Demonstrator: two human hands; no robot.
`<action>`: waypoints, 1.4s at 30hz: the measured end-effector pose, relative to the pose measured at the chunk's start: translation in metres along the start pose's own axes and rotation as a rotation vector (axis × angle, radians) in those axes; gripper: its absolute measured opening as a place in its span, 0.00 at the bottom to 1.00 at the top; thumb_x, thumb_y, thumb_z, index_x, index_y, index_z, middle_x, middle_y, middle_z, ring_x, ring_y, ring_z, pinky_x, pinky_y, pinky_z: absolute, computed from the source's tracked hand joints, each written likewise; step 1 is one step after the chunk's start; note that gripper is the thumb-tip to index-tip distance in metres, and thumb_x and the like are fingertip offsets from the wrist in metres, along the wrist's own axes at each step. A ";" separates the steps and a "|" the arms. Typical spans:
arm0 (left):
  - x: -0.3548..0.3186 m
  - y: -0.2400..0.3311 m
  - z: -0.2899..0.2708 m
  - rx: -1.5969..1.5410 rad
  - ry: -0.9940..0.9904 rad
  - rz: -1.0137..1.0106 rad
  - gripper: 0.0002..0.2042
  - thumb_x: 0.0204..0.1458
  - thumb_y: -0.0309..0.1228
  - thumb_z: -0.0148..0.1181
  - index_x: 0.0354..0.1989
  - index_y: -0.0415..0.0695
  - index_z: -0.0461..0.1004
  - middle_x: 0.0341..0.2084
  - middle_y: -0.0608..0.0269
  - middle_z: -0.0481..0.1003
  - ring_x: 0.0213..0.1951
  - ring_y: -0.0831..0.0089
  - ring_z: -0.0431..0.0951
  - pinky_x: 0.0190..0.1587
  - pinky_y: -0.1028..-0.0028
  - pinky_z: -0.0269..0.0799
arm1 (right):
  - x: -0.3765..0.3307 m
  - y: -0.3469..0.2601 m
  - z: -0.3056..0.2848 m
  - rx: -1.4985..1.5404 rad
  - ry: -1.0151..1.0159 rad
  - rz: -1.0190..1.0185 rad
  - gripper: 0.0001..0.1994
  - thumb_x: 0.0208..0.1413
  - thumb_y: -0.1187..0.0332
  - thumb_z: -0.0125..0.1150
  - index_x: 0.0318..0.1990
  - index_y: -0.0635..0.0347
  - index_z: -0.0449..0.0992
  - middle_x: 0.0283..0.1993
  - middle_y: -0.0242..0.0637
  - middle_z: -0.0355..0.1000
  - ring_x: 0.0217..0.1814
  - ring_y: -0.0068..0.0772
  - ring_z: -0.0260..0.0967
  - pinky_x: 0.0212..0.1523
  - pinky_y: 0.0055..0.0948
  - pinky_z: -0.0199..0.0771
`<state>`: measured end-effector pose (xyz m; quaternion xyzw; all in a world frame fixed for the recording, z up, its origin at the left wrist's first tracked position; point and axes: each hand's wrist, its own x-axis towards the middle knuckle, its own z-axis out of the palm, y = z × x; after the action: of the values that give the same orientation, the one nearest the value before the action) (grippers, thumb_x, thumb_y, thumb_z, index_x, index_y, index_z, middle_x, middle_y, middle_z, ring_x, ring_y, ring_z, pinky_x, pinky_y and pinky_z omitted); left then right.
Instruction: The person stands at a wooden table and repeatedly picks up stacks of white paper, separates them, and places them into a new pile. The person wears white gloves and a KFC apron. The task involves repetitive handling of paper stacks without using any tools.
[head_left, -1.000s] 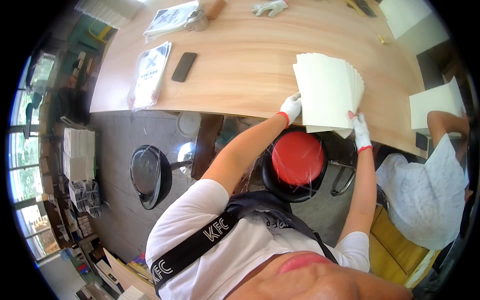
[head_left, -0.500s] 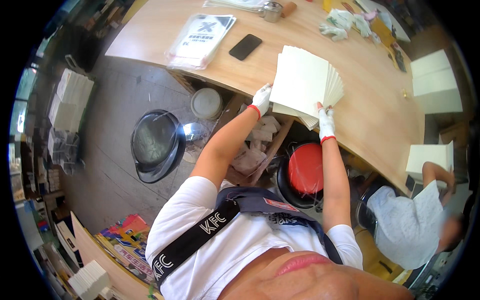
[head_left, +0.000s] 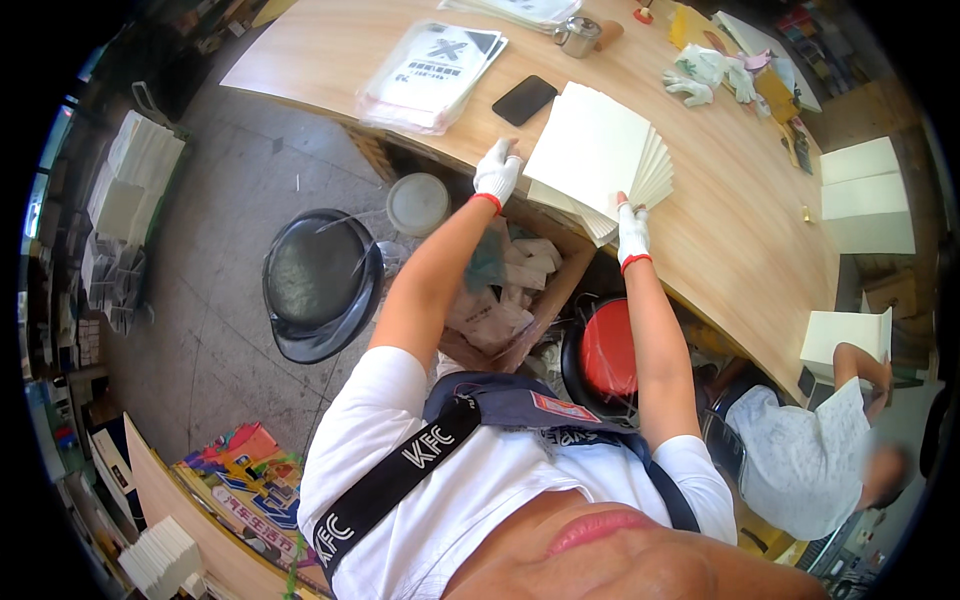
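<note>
Both gloved hands grip a fanned stack of cream cards on the bench: left hand steadies its far edge, right hand pinches the near corner, keeping sheets aligned beside a black phone.

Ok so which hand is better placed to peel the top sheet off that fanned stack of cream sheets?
Probably the right hand: it sits at the fanned corner of the stack of cream sheets, where separate edges show. The left hand rests at the stack's squared left edge, better suited to steadying it.
</note>
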<state>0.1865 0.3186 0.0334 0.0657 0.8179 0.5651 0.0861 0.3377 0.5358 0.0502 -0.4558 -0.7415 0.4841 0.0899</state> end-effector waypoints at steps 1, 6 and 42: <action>0.006 0.001 -0.010 0.204 0.009 0.195 0.15 0.48 0.31 0.53 0.47 0.53 0.70 0.46 0.53 0.71 0.51 0.59 0.68 0.53 0.69 0.63 | -0.001 -0.002 0.001 0.004 -0.002 0.002 0.49 0.48 0.38 0.51 0.65 0.68 0.43 0.64 0.56 0.52 0.67 0.50 0.51 0.62 0.33 0.53; 0.041 0.010 -0.025 0.956 -0.129 0.499 0.19 0.43 0.34 0.58 0.47 0.62 0.71 0.61 0.62 0.54 0.61 0.53 0.50 0.59 0.57 0.52 | 0.005 0.002 0.005 0.000 -0.007 -0.023 0.48 0.48 0.37 0.50 0.65 0.68 0.44 0.65 0.57 0.51 0.67 0.51 0.50 0.62 0.34 0.52; -0.122 0.239 -0.165 -0.545 -0.370 0.570 0.15 0.58 0.29 0.46 0.51 0.36 0.67 0.26 0.63 0.73 0.28 0.80 0.71 0.30 0.80 0.66 | -0.017 -0.077 -0.057 0.671 -0.303 -0.499 0.29 0.60 0.54 0.44 0.63 0.63 0.54 0.62 0.42 0.59 0.65 0.32 0.54 0.64 0.30 0.47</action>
<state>0.2722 0.2278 0.3226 0.3637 0.5590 0.7401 0.0860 0.3346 0.5498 0.1464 -0.1323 -0.6356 0.7227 0.2372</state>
